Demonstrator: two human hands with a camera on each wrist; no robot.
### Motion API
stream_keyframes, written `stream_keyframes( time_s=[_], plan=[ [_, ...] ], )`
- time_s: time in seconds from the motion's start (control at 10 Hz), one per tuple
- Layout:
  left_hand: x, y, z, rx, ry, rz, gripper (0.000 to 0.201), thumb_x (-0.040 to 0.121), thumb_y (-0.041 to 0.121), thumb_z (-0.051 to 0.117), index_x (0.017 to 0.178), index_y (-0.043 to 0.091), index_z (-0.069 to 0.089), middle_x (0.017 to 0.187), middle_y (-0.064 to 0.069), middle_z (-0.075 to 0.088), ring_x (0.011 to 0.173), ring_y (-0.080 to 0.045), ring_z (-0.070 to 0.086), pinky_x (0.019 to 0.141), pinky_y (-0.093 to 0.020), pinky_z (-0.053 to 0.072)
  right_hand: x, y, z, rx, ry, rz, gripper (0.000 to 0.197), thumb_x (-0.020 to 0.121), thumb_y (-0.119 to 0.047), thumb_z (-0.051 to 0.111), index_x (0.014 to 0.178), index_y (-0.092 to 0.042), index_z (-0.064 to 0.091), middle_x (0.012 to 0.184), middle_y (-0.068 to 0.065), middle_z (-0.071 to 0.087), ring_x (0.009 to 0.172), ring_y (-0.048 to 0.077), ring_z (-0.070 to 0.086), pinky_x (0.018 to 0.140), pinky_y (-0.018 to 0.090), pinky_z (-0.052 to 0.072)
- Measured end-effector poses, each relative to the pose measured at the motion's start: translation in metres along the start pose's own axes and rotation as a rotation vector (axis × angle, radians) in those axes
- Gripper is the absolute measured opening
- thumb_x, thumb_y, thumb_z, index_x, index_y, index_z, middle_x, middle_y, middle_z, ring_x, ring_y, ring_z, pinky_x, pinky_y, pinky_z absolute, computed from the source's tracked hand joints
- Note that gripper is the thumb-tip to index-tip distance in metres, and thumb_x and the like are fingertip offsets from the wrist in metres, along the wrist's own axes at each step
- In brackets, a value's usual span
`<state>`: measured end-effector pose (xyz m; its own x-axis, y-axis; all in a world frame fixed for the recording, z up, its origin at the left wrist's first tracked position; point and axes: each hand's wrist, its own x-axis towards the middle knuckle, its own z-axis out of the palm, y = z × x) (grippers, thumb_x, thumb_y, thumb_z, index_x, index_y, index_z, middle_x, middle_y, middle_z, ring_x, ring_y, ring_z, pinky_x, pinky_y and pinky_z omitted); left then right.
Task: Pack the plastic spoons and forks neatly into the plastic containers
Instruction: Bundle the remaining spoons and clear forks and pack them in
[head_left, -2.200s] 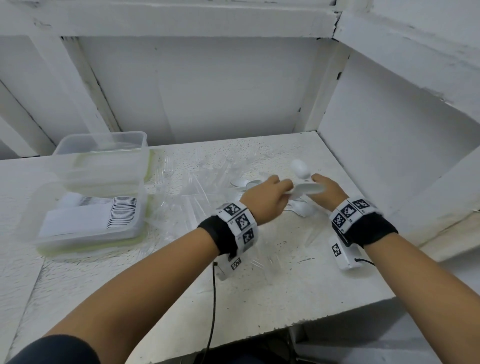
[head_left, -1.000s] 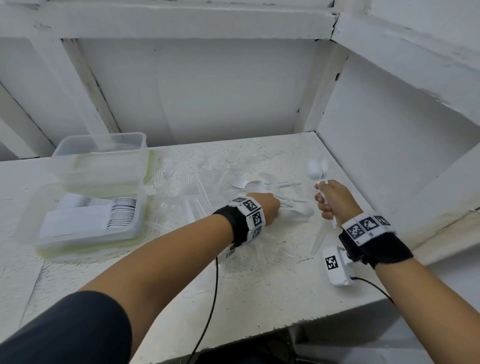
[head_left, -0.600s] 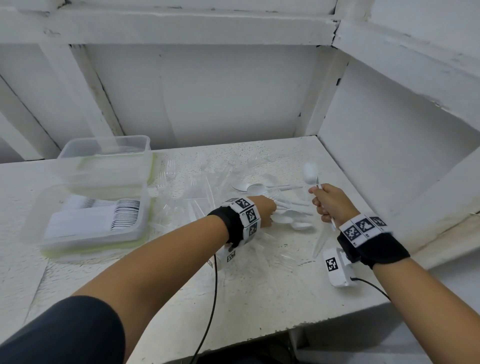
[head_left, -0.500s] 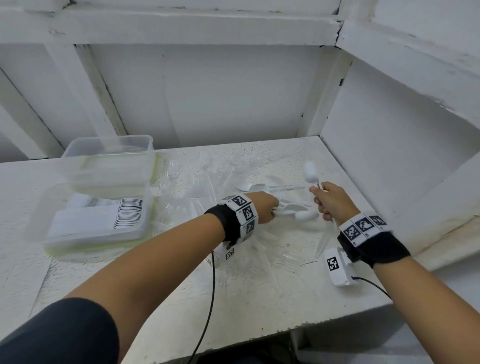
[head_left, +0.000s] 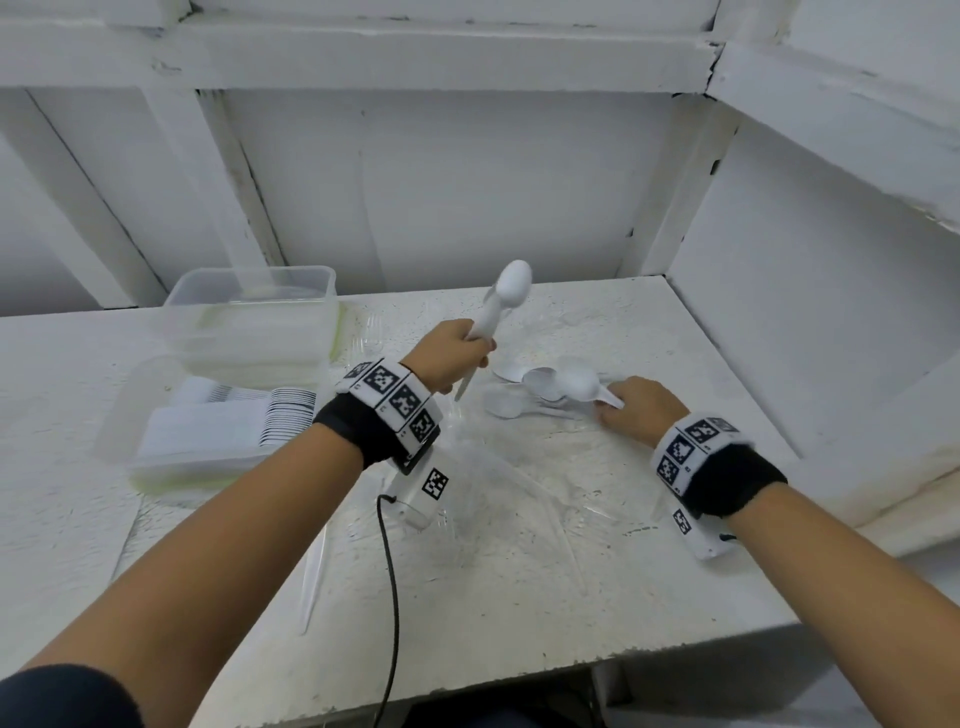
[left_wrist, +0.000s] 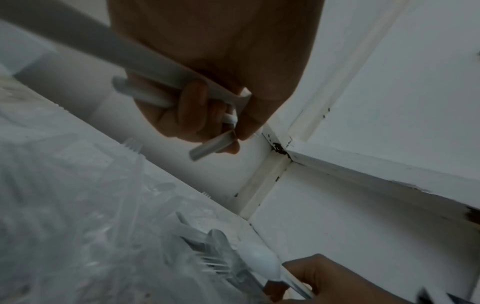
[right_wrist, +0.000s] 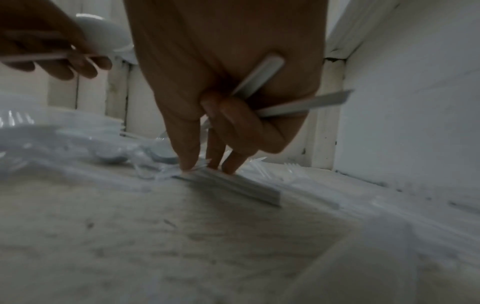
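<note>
My left hand (head_left: 462, 356) is raised over the table and grips a small bunch of white plastic spoons (head_left: 506, 296) by the handles, bowls up; the handles (left_wrist: 166, 88) cross its palm. My right hand (head_left: 621, 408) is low at the loose spoon pile (head_left: 535, 389). It holds white spoon handles (right_wrist: 291, 102) under curled fingers, while other fingertips (right_wrist: 188, 162) press a handle lying on the table. At the left stand a clear plastic container (head_left: 311, 291) and, nearer, a lower container (head_left: 124, 415) with spoons stacked in rows.
Clear plastic forks (head_left: 498, 467) lie scattered over the white table (head_left: 519, 597), hard to see. White walls close in the back and the right side. A black cable (head_left: 389, 571) hangs from my left wrist over the table's front edge.
My left hand has risen from the pile and now holds spoons upright. My right hand, which held spoons upright, has dropped to the pile. The view has shifted slightly.
</note>
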<state>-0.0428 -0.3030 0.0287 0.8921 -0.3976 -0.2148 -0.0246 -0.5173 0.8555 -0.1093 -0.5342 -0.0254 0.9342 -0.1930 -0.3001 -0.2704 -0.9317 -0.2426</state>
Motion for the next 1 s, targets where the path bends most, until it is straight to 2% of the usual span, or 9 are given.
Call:
stream_keyframes(
  time_s=[0.1,0.2,0.3,0.4,0.5,0.6,0.7,0.8,1.0],
  plan=[
    [-0.007,-0.011,-0.007,-0.085,0.054,-0.068,0.019,0.091,0.009,0.042,0.103,0.007,0.056,0.074,0.000,0.051,0.059,-0.014,0.036,0.046,-0.021,0.024,0.002,-0.008,0.003,-0.077,-0.010,-0.023,0.017,0.093,-0.023,0.048,0.077,-0.019,0.045,0.082,0.001,0.048,0.081,0.019,0.047,0.070,0.026,0.036],
    [-0.015,-0.022,-0.009,-0.111,0.066,-0.090,0.017,0.091,0.009,0.043,0.101,0.007,0.056,0.073,0.000,0.051,0.058,-0.013,0.035,0.045,-0.021,0.024,0.003,-0.010,0.005,0.035,0.036,-0.028,0.023,0.086,-0.009,0.049,0.064,-0.015,0.044,0.072,0.003,0.051,0.073,0.021,0.050,0.061,0.026,0.035],
    [-0.021,-0.032,-0.008,-0.120,0.066,-0.097,0.016,0.090,0.009,0.043,0.099,0.007,0.057,0.073,0.000,0.051,0.056,-0.013,0.035,0.044,-0.021,0.024,0.001,-0.010,0.004,0.140,0.012,0.012,0.031,0.087,-0.014,0.053,0.058,-0.015,0.043,0.062,0.003,0.049,0.062,0.019,0.045,0.053,0.026,0.029],
    [-0.026,-0.040,-0.008,-0.121,0.060,-0.112,0.017,0.090,0.008,0.041,0.098,0.007,0.057,0.074,0.000,0.051,0.056,-0.012,0.035,0.043,-0.020,0.024,0.000,-0.011,0.003,0.170,-0.042,0.022,0.035,0.090,-0.029,0.056,0.058,-0.017,0.054,0.063,0.003,0.055,0.060,0.017,0.049,0.053,0.025,0.033],
    [-0.029,-0.043,-0.008,-0.120,0.063,-0.130,0.018,0.091,0.008,0.042,0.101,0.006,0.056,0.075,0.000,0.051,0.056,-0.012,0.035,0.043,-0.020,0.025,0.001,-0.016,0.001,0.099,0.033,-0.007,0.017,0.091,-0.025,0.052,0.080,-0.016,0.061,0.080,0.006,0.062,0.078,0.024,0.058,0.063,0.026,0.038],
    [-0.031,-0.045,-0.010,-0.109,0.062,-0.128,0.018,0.091,0.009,0.041,0.102,0.006,0.056,0.075,0.001,0.052,0.056,-0.012,0.035,0.043,-0.021,0.026,-0.001,-0.024,0.002,0.003,0.031,-0.008,0.019,0.091,-0.022,0.049,0.078,-0.011,0.057,0.080,0.005,0.060,0.082,0.026,0.057,0.067,0.028,0.040],
    [-0.032,-0.047,-0.010,-0.109,0.062,-0.132,0.018,0.092,0.009,0.042,0.103,0.006,0.056,0.076,0.001,0.052,0.056,-0.012,0.035,0.044,-0.021,0.026,0.002,-0.024,0.006,-0.063,-0.016,-0.023,0.022,0.092,-0.021,0.052,0.102,-0.006,0.064,0.102,0.008,0.065,0.096,0.027,0.061,0.077,0.030,0.047],
    [-0.034,-0.050,-0.010,-0.115,0.054,-0.138,0.019,0.092,0.008,0.041,0.103,0.005,0.056,0.075,0.001,0.051,0.056,-0.012,0.034,0.043,-0.020,0.025,0.003,-0.023,0.005,-0.036,-0.063,-0.019,0.018,0.088,-0.024,0.056,0.079,-0.009,0.061,0.072,0.002,0.057,0.077,0.022,0.057,0.056,0.023,0.037],
    [-0.038,-0.053,-0.006,-0.125,0.046,-0.146,0.018,0.092,0.009,0.042,0.101,0.006,0.057,0.075,0.001,0.052,0.055,-0.012,0.034,0.044,-0.020,0.025,-0.007,-0.017,-0.003,0.148,-0.004,-0.026,0.033,0.086,-0.030,0.063,0.060,-0.011,0.055,0.057,0.001,0.046,0.053,0.014,0.040,0.050,0.023,0.026]
  ],
)
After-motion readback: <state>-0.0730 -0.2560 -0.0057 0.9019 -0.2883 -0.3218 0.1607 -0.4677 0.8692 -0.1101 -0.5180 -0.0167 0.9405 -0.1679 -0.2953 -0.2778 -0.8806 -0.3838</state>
